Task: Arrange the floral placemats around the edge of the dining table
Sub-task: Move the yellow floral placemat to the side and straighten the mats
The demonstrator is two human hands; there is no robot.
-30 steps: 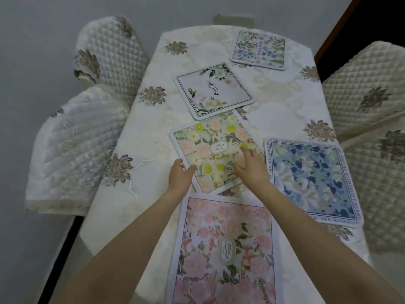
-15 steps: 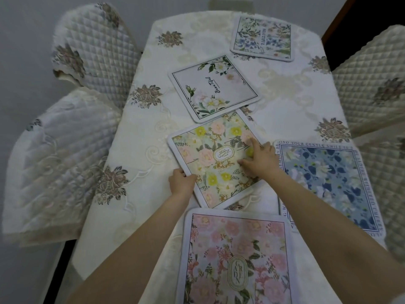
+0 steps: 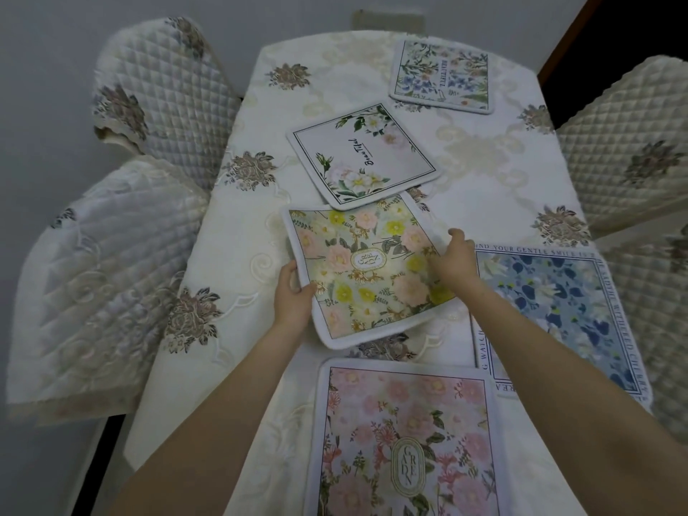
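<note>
The yellow-and-pink floral placemat (image 3: pixel 366 270), flat mid-table a second ago, is now lifted clear, left hand (image 3: pixel 292 297) pinching its left edge and right hand (image 3: pixel 454 256) gripping its right, likely bound for the table's left edge.

— Where can your hands pass on the table (image 3: pixel 495 188)?

— The left strip is bare cloth, and so is the stretch right of the white mat (image 3: pixel 363 158).

— What blocks you?

— The white mat overlaps the yellow mat (image 3: pixel 366 271) at its far edge; the blue mat (image 3: pixel 558 314) lies just beside it on the right, the pink mat (image 3: pixel 405 441) near. Quilted chairs (image 3: pixel 100 277) crowd both sides.
</note>
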